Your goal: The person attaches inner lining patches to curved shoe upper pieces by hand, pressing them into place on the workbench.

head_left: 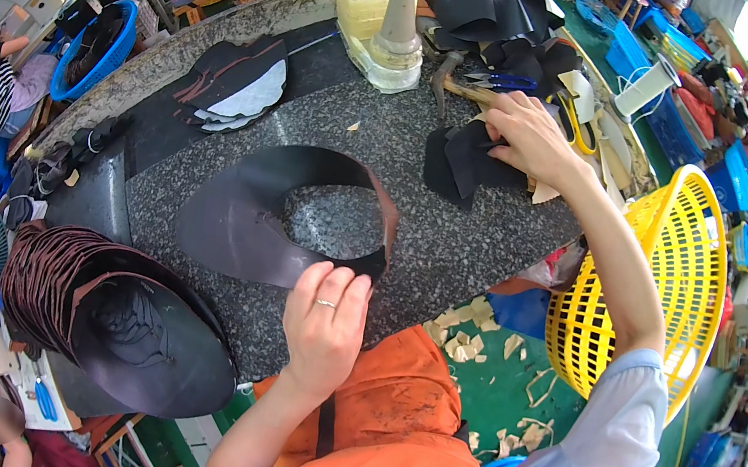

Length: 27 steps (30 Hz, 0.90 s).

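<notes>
A dark leather shoe upper [242, 221], curved into an open loop, lies on the speckled stone tabletop in front of me. My left hand [325, 329], with a ring on it, has its fingers together over the near edge of the upper, pinching it; the thumb is hidden. Farther off to the right, my right hand [533, 139] reaches down with bent fingers onto a small pile of black leather pieces [465, 165] and grips one at its right side. Just beyond that hand are a hammer [443, 82], blue-handled pliers [503, 82] and yellow-handled scissors [582, 128].
Nested leather uppers [159, 336] are stacked at the left. A cone-topped glue container [396, 39] stands at the far edge, beside black leather sheets [482, 4]. Cut pieces [244, 93] lie far left. A yellow basket [663, 282] stands right; scraps [466, 333] litter the green floor.
</notes>
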{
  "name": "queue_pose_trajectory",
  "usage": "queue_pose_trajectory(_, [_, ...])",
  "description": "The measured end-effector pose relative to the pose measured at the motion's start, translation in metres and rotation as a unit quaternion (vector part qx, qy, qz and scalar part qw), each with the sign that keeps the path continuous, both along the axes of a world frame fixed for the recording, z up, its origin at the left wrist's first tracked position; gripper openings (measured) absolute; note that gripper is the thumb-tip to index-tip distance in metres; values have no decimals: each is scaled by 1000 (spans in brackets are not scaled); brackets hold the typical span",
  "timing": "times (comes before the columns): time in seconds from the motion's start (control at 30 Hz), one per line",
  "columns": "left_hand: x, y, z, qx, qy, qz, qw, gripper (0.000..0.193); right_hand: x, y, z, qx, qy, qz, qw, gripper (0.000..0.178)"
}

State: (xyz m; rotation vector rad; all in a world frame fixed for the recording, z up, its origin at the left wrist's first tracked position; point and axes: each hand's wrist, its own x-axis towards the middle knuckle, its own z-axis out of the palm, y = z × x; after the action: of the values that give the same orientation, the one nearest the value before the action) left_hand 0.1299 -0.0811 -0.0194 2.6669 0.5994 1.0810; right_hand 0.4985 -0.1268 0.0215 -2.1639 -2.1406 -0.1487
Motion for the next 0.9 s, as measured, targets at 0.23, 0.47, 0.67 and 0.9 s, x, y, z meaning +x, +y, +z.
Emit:
queue_pose_trajectory(0.23, [-14, -4, -6, 98, 79, -63, 990, 30, -105, -55, 89, -42, -86, -125, 988, 14])
queue_pose_trajectory(0.47, [-18, -12, -23, 203, 126, -42, 970, 25, -162, -23, 69, -114, 426, 24, 897, 14])
queue_pose_trajectory(0.67, [-23, -20, -28, 163, 139, -59, 975, 23, -159, 1, 21, -104, 308, -36, 945, 18])
queue_pose_trajectory(0.9, [-24, -23, -34, 153, 109, -44, 981, 11, -167, -8, 2, -101, 179, -9, 979, 20])
